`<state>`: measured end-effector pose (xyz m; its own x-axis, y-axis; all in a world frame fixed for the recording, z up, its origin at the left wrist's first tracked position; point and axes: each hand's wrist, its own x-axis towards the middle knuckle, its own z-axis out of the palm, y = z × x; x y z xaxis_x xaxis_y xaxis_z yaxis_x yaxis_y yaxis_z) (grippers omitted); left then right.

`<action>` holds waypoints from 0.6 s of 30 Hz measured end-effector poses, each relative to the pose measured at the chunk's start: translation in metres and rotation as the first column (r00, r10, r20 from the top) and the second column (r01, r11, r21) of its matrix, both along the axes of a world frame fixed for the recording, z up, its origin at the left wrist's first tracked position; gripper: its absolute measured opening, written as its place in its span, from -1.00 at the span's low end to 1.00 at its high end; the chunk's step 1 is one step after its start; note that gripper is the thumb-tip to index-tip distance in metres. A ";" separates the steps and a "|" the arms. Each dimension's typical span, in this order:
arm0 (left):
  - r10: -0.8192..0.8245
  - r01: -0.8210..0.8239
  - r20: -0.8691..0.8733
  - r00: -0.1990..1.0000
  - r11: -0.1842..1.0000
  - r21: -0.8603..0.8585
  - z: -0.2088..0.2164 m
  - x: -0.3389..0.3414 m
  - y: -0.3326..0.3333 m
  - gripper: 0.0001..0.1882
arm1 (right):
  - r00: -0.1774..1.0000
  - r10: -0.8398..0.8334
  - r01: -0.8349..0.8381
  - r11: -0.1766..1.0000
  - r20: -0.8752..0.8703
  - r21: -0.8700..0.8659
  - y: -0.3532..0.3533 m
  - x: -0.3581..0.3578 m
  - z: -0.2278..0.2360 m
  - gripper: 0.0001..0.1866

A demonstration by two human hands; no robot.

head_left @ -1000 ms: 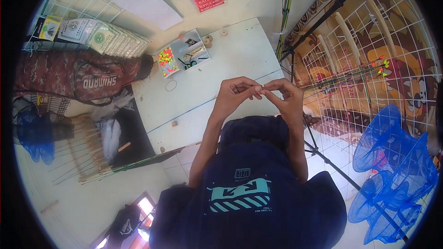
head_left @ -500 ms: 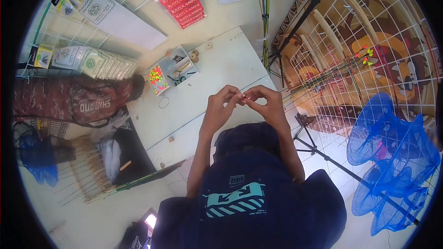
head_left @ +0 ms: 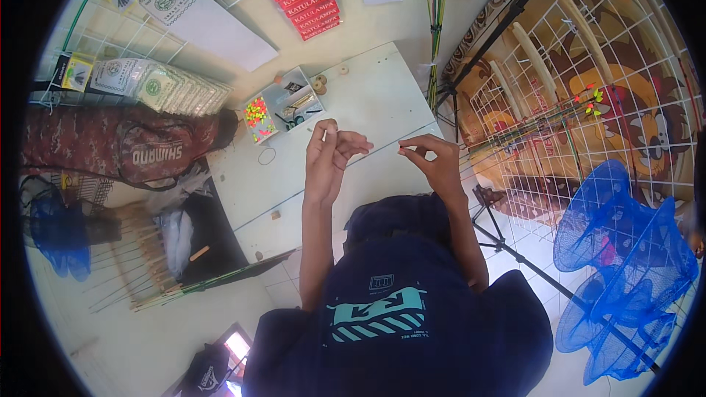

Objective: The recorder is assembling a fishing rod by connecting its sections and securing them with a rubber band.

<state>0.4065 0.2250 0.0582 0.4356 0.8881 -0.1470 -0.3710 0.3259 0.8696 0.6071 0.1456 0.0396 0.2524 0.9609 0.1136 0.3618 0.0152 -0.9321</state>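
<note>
My left hand (head_left: 329,158) is raised over the white table (head_left: 353,95), its fingers apart and partly curled, with nothing visible in them. To its right, my right hand (head_left: 440,165) pinches thumb and forefinger together. A tiny reddish thing (head_left: 401,150) shows at those fingertips, too small to name. A gap separates the two hands. Beyond my left hand stands a white divided tray (head_left: 304,120). One of its compartments holds many small red, orange and yellow-green pieces (head_left: 257,119); others hold thin tools and sticks.
Small round spools (head_left: 318,85) sit beside the tray, and a thin ring (head_left: 267,156) lies on the table. A camouflage rod bag (head_left: 132,143) is at the left. At the right are a white wire rack (head_left: 544,95), a black stand (head_left: 500,239) and blue nets (head_left: 618,265).
My hands were together at the fingertips and have parted. The left moved left and spread its fingers; the right moved slightly right, still pinching. The whole view shifted a little.
</note>
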 end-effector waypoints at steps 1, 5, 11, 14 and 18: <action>0.054 -0.051 0.070 0.996 0.998 -0.034 0.001 0.001 0.000 -0.79 | 1.000 0.002 -0.002 1.000 -0.012 0.010 0.001 0.000 -0.001 -0.82; 0.182 -0.166 0.216 0.959 0.982 -0.091 0.006 0.008 0.000 -0.82 | 1.000 0.009 -0.009 0.999 0.000 0.041 0.003 0.002 -0.004 -0.79; 0.235 -0.238 0.277 0.932 0.971 -0.022 0.011 0.021 0.002 -0.84 | 0.999 -0.011 0.007 0.995 0.040 0.102 0.005 0.006 -0.009 -0.75; 0.227 -0.240 0.215 0.950 0.970 0.036 0.012 0.029 0.002 -0.82 | 0.997 0.020 -0.027 0.994 0.069 0.104 0.006 0.013 -0.010 -0.76; 0.198 -0.212 0.163 0.967 0.974 0.077 0.006 0.039 0.002 -0.80 | 0.983 -0.023 0.012 0.998 0.180 0.062 0.006 0.022 -0.022 -0.80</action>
<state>0.4458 0.2267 0.0641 0.2537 0.9673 -0.0055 -0.5522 0.1495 0.8202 0.6289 0.1515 0.0178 0.2393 0.9465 0.2166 0.5249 0.0616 -0.8490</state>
